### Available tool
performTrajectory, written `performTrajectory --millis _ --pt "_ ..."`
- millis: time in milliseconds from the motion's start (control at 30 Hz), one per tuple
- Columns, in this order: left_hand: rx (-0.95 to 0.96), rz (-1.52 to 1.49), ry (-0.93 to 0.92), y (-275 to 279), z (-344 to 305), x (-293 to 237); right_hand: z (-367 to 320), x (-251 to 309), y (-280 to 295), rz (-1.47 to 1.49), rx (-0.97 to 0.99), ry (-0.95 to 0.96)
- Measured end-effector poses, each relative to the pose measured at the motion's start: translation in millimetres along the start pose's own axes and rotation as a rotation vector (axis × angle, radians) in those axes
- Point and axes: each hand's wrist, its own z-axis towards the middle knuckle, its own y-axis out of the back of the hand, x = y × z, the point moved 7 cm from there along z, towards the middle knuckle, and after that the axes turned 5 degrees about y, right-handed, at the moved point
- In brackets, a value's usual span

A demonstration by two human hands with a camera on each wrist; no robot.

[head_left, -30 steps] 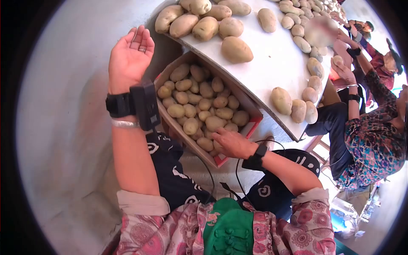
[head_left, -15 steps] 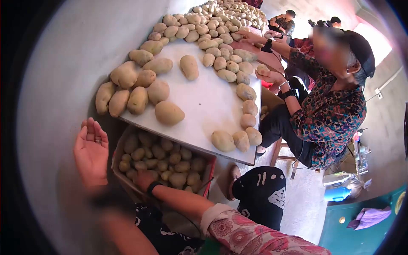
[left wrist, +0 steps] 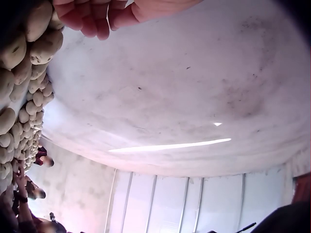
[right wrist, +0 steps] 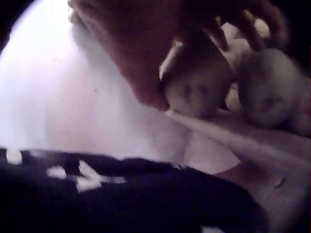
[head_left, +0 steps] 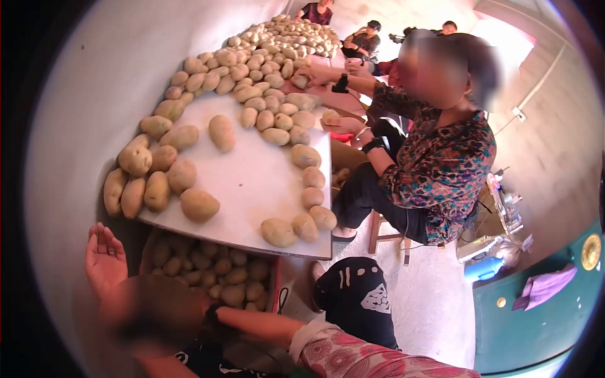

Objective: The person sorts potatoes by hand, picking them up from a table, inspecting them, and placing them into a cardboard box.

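My left hand (head_left: 106, 258) is raised beside the wall, left of the table, palm up with relaxed fingers and nothing in it; in the left wrist view the same hand (left wrist: 109, 12) shows bent fingertips. A cardboard box of potatoes (head_left: 233, 295) stands under the table's near edge. My right hand (head_left: 200, 301) is at the box's near side, mostly hidden by a blurred patch. In the right wrist view that hand (right wrist: 146, 48) lies at the box rim (right wrist: 218, 133), thumb by the rim and fingers spread over potatoes (right wrist: 267, 87).
The white table (head_left: 252, 170) carries large potatoes (head_left: 199, 205) at its left and a row along its right edge, with a heap (head_left: 287, 38) farther back. A person in a patterned shirt (head_left: 435, 157) sits at the right, holding a potato. A teal surface (head_left: 535, 321) stands at lower right.
The head view has swung up and right, bringing more of the table and people into view. My right hand has moved from the box's right part to its near left side.
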Motion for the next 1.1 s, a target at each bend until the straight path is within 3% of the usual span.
performTrajectory --millis 67,100,167,367,500,567,667,800,867,1000,1067,1100 --pt "0.012 0.008 -0.003 4.3 4.2 -2.6 -2.4 -6.1 1.7 0.229 -0.310 0.111" --pt "0.003 0.017 -0.007 5.7 5.3 -0.7 -8.9 -11.4 9.2 0.229 -0.320 0.102" --pt "-0.008 0.022 0.009 2.0 2.5 1.8 -23.5 -10.8 7.7 0.471 -0.130 0.119" --pt "-0.051 0.035 -0.011 7.2 3.0 -4.0 -15.5 -14.9 -12.1 0.472 0.076 0.059" --pt "-0.019 0.040 -0.023 -1.7 -0.3 -3.3 -23.4 -8.5 3.6 0.438 -0.003 0.055" --pt "-0.034 0.054 -0.004 -7.2 -0.7 -3.5 -25.9 -3.6 -0.5 0.449 0.196 0.089" --pt "-0.053 0.071 -0.009 -6.7 -3.7 -10.9 -13.1 -20.9 -25.7 0.462 0.240 0.162" --pt "-0.071 0.133 -0.063 -24.7 -7.9 -7.1 -64.9 -8.6 42.6 0.740 0.303 0.207" --pt "-0.081 0.177 -0.094 -32.9 -14.8 4.9 -88.5 -2.3 57.5 1.095 0.371 0.195" --pt "-0.050 0.268 -0.032 -46.9 -17.4 32.6 -159.7 9.3 180.8 1.168 0.415 0.350" --pt "-0.104 0.480 -0.041 -61.7 -24.1 50.7 -178.7 4.7 221.3 1.661 0.432 0.363" --pt "-0.078 0.476 -0.044 -81.1 -31.6 66.8 -206.7 12.2 287.6 1.797 -0.019 0.505"
